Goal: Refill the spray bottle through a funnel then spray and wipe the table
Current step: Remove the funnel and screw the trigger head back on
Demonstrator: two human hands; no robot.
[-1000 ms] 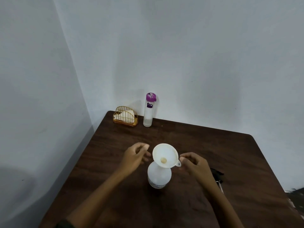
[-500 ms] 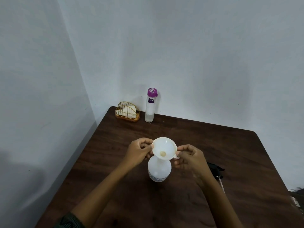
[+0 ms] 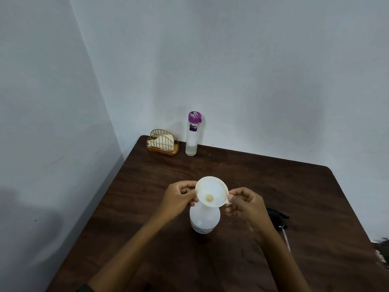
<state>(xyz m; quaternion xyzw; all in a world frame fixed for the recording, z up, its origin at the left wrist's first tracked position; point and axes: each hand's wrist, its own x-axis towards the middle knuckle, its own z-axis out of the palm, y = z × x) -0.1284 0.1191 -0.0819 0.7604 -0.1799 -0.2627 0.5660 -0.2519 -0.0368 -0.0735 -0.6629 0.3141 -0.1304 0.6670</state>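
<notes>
A white spray bottle body [image 3: 204, 220] without its head stands mid-table on the dark wooden table [image 3: 273, 186]. A white funnel [image 3: 211, 191] sits in its neck. My left hand [image 3: 179, 199] pinches the funnel's left rim. On the other side my right hand [image 3: 244, 205] pinches the small tab at the funnel's right edge. The black spray head [image 3: 276, 218] lies on the table to the right, partly hidden behind my right wrist. A tall clear water bottle with a purple cap [image 3: 192, 133] stands at the far edge by the wall.
A gold wire holder with white napkins [image 3: 163, 143] sits in the far left corner next to the water bottle. White walls close in behind and on the left. The table's right edge is near the frame's right side.
Both hands moved in from just beside the funnel and closed their fingers on its rim. The view tilted a little, so the bottle and funnel appear higher.
</notes>
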